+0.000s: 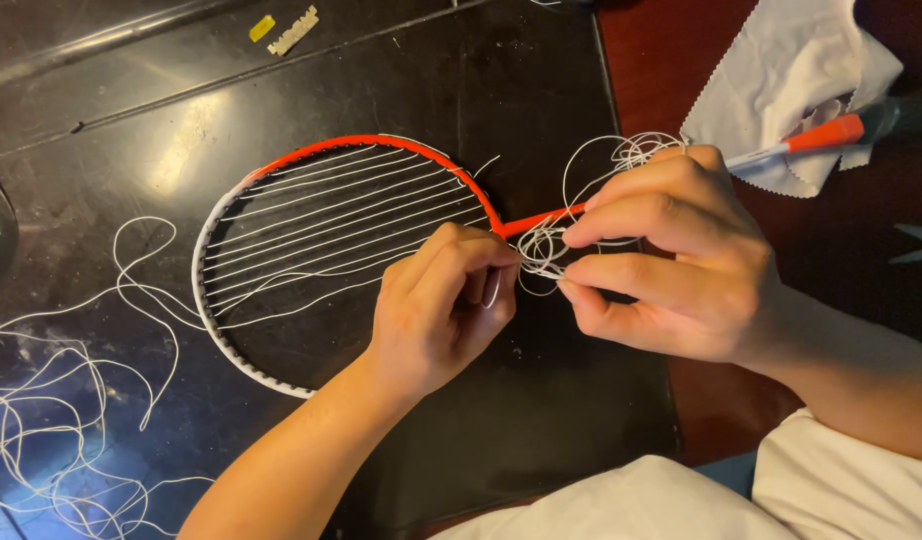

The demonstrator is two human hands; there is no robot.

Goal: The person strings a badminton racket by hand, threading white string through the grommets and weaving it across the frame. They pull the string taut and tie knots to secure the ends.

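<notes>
Broadly, a glossy black bench fills most of the frame, giving way to a dark red-brown surface along the right side. On the bench lies an orange-and-white badminton racket, its oval head left of centre and its thin orange shaft running right and slightly upward toward the upper right of the frame, so the long axis is close to horizontal. The head is only partly strung, with white strings crossing it lengthwise. A crumpled white cloth with a zigzag edge sits at the upper right, over the shaft. Loose white string sprawls in loops across the lower left. The right hand, at centre right, is closed with thumb and fingers pinching a small tangled knot of white string just where the head meets the shaft; more loops of the string curl behind its knuckles. The left hand, just left of that knot and over the lower right of the racket head, is also curled narrow, fingertips pinched on the same string. The knot lies between the two hands, touching both, with each about equally near it. At the top left, a small pale toothed strip and a tiny yellow piece rest well apart from the work.
</notes>
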